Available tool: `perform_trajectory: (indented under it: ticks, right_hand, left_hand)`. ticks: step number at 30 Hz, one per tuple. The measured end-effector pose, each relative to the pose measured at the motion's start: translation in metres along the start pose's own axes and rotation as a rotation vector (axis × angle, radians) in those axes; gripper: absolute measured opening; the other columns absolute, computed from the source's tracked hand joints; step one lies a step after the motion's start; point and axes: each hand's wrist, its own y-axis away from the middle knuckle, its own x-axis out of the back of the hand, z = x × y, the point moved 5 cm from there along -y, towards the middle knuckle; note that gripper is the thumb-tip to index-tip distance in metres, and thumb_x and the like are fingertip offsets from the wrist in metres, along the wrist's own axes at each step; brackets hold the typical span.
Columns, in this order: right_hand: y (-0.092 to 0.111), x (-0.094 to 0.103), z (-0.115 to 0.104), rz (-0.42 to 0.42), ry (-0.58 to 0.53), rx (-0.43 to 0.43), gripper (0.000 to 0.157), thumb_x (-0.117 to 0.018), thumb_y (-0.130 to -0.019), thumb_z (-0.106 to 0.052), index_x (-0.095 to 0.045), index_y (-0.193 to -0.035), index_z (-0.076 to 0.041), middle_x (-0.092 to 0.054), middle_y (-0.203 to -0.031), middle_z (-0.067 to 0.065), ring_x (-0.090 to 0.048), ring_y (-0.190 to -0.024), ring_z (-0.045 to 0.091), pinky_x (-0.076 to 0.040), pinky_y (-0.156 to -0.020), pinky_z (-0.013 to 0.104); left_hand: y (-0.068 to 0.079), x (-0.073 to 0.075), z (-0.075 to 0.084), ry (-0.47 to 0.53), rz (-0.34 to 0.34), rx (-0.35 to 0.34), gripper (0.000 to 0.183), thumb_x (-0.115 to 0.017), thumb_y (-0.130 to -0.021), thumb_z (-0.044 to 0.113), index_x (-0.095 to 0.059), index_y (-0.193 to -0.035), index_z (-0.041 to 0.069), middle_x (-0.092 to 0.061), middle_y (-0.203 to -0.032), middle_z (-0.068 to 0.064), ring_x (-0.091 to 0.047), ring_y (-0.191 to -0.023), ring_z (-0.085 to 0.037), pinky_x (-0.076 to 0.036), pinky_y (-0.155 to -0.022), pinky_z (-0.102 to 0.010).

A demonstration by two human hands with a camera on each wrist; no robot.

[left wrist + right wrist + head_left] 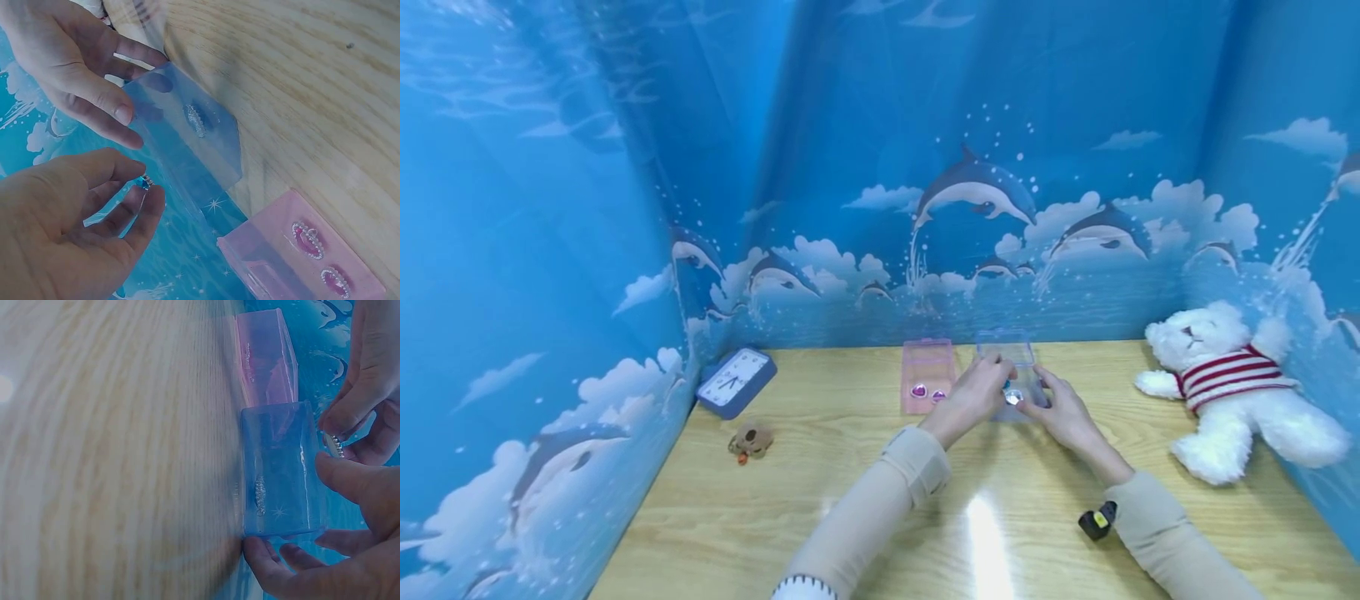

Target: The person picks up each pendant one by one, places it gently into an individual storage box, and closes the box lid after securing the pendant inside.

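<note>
My left hand (pixel 976 390) pinches a small blue gem ornament (pixel 145 182) with a beaded silvery edge between thumb and fingertips. It is held above a clear blue plastic box (pixel 206 147), whose lid (pixel 1004 335) stands raised at the back. Gripping that box by its right side is my right hand (pixel 1066 417), thumb toward the near side and fingers around the outer wall. Inside the box lies a pale gem ornament (pixel 1013 397) with a beaded rim. An open pink box (pixel 917 367) sits just to the left, holding two pink gem ornaments (pixel 307 240).
At the left of the wooden table (pixel 820 467) are a blue clock (pixel 736 382) and a small brown plush trinket (pixel 752 438). A white teddy bear (pixel 1240 392) in a striped sweater lies on the right. A dolphin-print curtain (pixel 850 167) walls the back and sides.
</note>
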Motion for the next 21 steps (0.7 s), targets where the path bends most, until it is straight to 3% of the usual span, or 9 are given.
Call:
perform_trajectory:
  ticks: [10,21]
  right_hand:
    - [0.001,0.002,-0.002,0.015,0.004,0.009,0.084,-0.069,-0.102,-0.024,-0.022,-0.163,0.009,-0.04,-0.153,0.043,-0.049,-0.136,0.061,-0.048,-0.112,0.069]
    - [0.0,0.001,0.0,0.015,-0.009,0.025,0.083,-0.069,-0.103,-0.023,-0.023,-0.163,0.008,-0.038,-0.156,0.042,-0.046,-0.139,0.06,-0.048,-0.112,0.069]
  left_hand:
    - [-0.01,-0.006,0.001,-0.06,-0.039,-0.016,0.039,-0.078,-0.088,0.005,-0.072,-0.124,0.02,-0.067,-0.122,0.002,-0.064,-0.113,-0.016,-0.058,-0.099,-0.023]
    - [-0.016,-0.011,0.003,-0.265,-0.071,-0.044,0.035,-0.077,-0.095,0.019,-0.072,-0.129,0.026,-0.066,-0.125,0.005,-0.062,-0.119,-0.014,-0.057,-0.101,-0.028]
